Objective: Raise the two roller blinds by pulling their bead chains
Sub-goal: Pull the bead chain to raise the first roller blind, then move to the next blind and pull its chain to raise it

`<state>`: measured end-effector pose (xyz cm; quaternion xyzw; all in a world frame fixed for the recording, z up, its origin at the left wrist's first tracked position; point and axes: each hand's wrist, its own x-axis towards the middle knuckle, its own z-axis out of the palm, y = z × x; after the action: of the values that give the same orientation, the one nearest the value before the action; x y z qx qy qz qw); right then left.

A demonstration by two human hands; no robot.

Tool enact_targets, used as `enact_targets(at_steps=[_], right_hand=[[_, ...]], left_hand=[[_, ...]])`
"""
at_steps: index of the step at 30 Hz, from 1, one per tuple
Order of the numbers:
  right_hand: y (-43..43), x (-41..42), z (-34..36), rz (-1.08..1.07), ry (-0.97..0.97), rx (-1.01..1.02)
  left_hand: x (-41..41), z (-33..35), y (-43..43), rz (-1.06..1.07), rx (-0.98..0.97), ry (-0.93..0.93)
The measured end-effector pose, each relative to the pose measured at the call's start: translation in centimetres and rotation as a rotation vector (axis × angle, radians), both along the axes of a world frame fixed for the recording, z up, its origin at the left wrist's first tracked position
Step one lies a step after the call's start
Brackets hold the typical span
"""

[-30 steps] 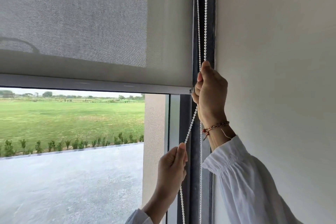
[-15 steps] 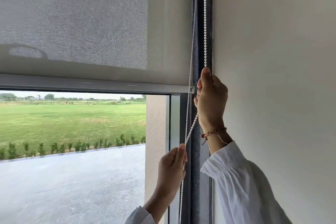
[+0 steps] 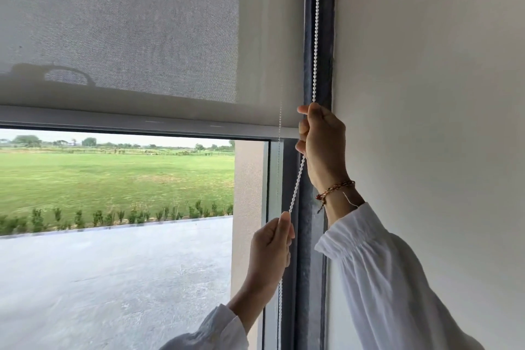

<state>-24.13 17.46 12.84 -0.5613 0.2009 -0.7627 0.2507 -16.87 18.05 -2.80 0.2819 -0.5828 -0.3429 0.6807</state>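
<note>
A grey mesh roller blind (image 3: 127, 23) covers the upper part of the window, and its bottom bar (image 3: 136, 122) hangs level about halfway down. A white bead chain (image 3: 315, 37) runs down the dark frame at the blind's right edge. My right hand (image 3: 322, 145) is closed around the chain just beside the bar's right end. The chain slants down-left from there to my left hand (image 3: 271, 250), which pinches it lower down. A second, blurred strand (image 3: 279, 128) hangs just left of the hands. Only one blind is in view.
A plain white wall (image 3: 426, 94) fills the right side, close to my right arm. The dark window frame (image 3: 308, 264) stands between wall and glass. Through the glass I see a paved terrace and a green field.
My right hand has slid a little lower along the chain while the left hand stayed put. The free strand has swung left and blurred. The blind's bar has barely shifted.
</note>
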Motion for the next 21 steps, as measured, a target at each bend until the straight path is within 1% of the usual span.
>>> enact_targets(at_steps=[3,8,10,11,13,15,17,21], right_hand=[[1.3,-0.1,-1.5,0.124,0.009,0.107],[2.8,0.0,-4.4,0.153,0.013,0.228],[3.5,0.4,-5.3,0.099,0.063,0.251],[3.8,0.7,-5.8,0.053,0.122,0.26],[4.3,1.6,-6.7,-0.039,0.22,0.271],[4.9,2.7,-7.6,-0.091,0.245,0.257],[5.5,4.2,-8.5,-0.182,0.276,0.24],[7.2,8.4,-11.4,-0.354,0.307,0.254]], left_hand=[[-0.3,0.1,1.0,0.01,0.008,0.01],[-0.9,0.1,3.0,-0.011,0.002,0.05],[-0.7,0.0,3.7,0.029,-0.013,0.001],[-0.4,-0.4,4.0,0.058,0.0,-0.048],[0.6,-1.4,4.7,0.111,0.068,-0.143],[2.1,-2.5,5.9,0.151,0.149,-0.201],[4.3,-3.2,7.7,0.203,0.196,-0.208],[11.2,-3.2,11.3,0.33,0.209,-0.117]])
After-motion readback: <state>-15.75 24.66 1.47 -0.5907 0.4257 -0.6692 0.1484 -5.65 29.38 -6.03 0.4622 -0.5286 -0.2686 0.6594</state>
